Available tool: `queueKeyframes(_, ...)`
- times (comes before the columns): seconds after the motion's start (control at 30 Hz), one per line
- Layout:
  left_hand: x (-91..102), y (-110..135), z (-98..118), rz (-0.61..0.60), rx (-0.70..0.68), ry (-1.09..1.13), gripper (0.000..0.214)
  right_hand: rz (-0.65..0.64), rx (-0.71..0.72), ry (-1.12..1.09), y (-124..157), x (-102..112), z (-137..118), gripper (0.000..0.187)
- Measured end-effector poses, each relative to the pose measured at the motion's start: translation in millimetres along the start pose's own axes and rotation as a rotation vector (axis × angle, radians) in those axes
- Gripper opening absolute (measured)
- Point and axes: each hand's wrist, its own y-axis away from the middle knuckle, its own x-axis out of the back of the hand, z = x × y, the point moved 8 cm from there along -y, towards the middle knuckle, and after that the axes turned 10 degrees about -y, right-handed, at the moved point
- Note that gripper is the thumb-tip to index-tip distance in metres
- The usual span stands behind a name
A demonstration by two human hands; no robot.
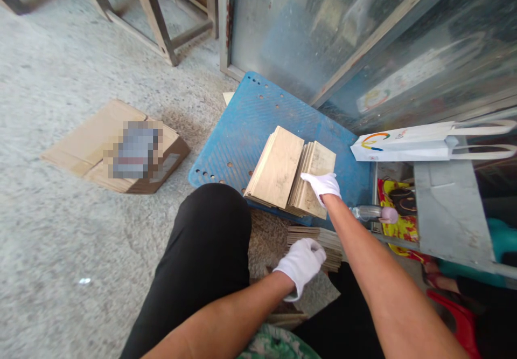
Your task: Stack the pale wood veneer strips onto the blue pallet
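Observation:
Two stacks of thin pale wooden sheets (278, 167) lie side by side on a blue perforated plastic board (242, 127). My right hand (322, 185), in a white glove, rests with fingers flat on the top sheet of the right stack (317, 175). My left hand (301, 264), also gloved, is curled closed at the edge of a lower pile of wooden sheets (319, 240) on the floor between my legs. What its fingers hold is hidden.
A flattened cardboard box (89, 143) lies on the concrete floor at left. Glass panels in metal frames (323, 30) stand behind the board. A white paper bag (420, 142), a grey metal box (448, 208) and a plastic bottle (369, 213) sit at right. Wooden frame legs (157, 19) stand at the back.

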Motion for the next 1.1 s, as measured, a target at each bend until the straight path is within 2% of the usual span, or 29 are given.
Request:
queueKeyframes(0.6,1.7,8,4,-0.012,0.022,0.054,0.012,-0.005,-0.024,0.052,14,-7,-4,0.136)
queueKeyframes(0.83,-3.2,1,0,0.01,-0.016,0.062,0.011,-0.006,-0.003,0.007,14,-4,0,0.131)
queueKeyframes(0.9,-4.6,-2,-2,0.018,-0.025,0.047,0.011,0.014,0.0,-0.046,14,-2,4,0.124)
queueKeyframes(1.03,-4.9,-5,-5,0.015,-0.007,0.02,0.014,0.079,0.043,-0.201,18,6,20,0.095)
queueKeyframes(1.1,-4.2,-6,-5,0.017,-0.001,0.002,0.015,0.126,0.073,-0.252,23,10,34,0.092)
